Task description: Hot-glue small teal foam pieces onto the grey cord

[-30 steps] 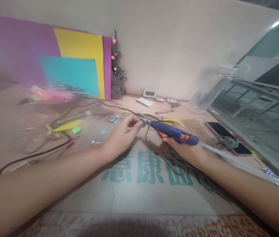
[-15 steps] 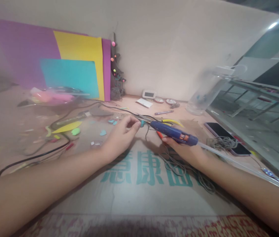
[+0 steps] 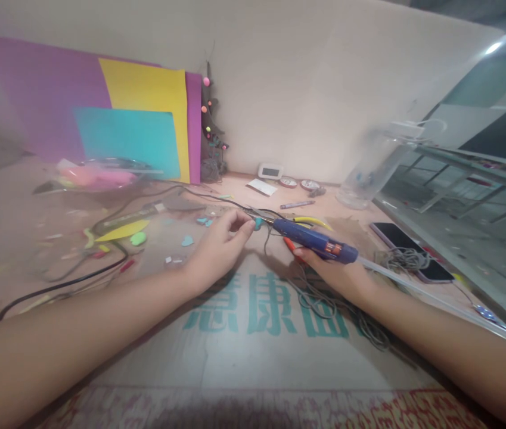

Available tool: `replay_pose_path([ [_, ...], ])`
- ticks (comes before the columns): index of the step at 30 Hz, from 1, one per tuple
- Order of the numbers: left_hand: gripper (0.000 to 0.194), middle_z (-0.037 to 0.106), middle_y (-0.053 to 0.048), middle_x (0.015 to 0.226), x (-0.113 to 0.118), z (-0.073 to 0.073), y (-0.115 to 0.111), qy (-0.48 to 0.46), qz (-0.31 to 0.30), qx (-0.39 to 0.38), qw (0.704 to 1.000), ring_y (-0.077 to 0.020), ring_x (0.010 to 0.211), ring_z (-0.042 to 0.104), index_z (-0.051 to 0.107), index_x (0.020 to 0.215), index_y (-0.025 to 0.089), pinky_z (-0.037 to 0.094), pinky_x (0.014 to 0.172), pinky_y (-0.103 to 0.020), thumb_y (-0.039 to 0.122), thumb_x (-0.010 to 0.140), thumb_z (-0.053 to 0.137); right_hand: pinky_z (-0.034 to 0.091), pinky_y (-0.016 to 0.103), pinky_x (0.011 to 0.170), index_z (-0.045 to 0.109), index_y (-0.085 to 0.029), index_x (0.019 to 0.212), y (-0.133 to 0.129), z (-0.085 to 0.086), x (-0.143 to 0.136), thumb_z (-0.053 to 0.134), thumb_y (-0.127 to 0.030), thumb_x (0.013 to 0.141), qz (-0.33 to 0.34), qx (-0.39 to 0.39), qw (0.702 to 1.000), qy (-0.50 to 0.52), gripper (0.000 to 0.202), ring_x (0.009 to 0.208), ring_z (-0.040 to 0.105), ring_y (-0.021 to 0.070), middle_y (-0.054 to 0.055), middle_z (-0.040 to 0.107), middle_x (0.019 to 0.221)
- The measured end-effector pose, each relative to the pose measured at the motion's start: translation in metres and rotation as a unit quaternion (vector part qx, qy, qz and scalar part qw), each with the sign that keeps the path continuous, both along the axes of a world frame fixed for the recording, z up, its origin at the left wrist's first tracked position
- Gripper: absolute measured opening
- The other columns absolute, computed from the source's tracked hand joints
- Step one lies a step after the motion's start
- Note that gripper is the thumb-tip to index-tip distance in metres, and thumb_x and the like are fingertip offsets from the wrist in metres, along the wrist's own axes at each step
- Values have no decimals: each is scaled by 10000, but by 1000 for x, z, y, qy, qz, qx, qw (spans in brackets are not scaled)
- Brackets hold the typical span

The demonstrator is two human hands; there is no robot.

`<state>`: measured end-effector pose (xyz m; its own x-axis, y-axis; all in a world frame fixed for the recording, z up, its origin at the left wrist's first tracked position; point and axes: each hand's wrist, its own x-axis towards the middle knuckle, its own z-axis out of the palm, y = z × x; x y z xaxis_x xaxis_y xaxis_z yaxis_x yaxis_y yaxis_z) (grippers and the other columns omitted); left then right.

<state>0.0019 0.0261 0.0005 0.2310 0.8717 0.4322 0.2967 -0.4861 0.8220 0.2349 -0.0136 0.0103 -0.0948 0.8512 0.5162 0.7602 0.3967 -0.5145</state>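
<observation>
My right hand (image 3: 317, 263) is closed round a dark blue hot glue gun (image 3: 310, 238), its finger by the orange trigger (image 3: 292, 245). A clear glue stick (image 3: 380, 268) runs out of the gun's back end. The metal nozzle points left at a small teal piece (image 3: 258, 223), which my left hand (image 3: 226, 238) pinches between thumb and fingertips. Nozzle and teal piece look close together; whether they touch I cannot tell. Grey cord (image 3: 319, 298) lies loosely below my right hand.
Several teal scraps (image 3: 187, 241), a green piece (image 3: 138, 238) and a black cable (image 3: 69, 280) lie left. A phone (image 3: 409, 250) and a clear jug (image 3: 369, 167) stand or lie right. Coloured sheets (image 3: 145, 83), a beaded twig (image 3: 210, 119) and a small white clock (image 3: 270, 171) are behind.
Almost nothing differs. Both hands, the glue gun and the teal piece keep nearly the same places; the view has shifted very slightly.
</observation>
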Motion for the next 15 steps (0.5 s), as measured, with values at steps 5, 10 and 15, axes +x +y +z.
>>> replay_pose_path([
  [5, 162, 614, -8, 860, 0, 0, -1, 1, 0, -4, 1000, -167, 853, 561, 544, 854, 188, 427, 804, -293, 306, 956, 503, 537, 361, 717, 631, -242, 738, 0, 0, 0, 691, -388, 815, 1, 4, 1000, -1, 176, 737, 660, 213, 12, 694, 775],
  [10, 156, 626, -10, 863, 1, 0, -1, 5, -3, -2, 1000, -169, 851, 566, 551, 862, 190, 434, 797, -292, 308, 955, 508, 533, 368, 692, 613, -252, 703, -1, 1, -1, 685, -417, 818, 1, 7, 1000, -4, 213, 704, 651, 212, 9, 692, 753],
  [15, 159, 636, -15, 871, 2, 1, -1, 9, -3, -5, 1000, -174, 857, 570, 549, 862, 191, 440, 802, -299, 314, 954, 505, 526, 358, 683, 613, -245, 705, -2, 1, -2, 696, -415, 807, -3, 14, 1000, -4, 215, 707, 657, 211, 11, 697, 753],
])
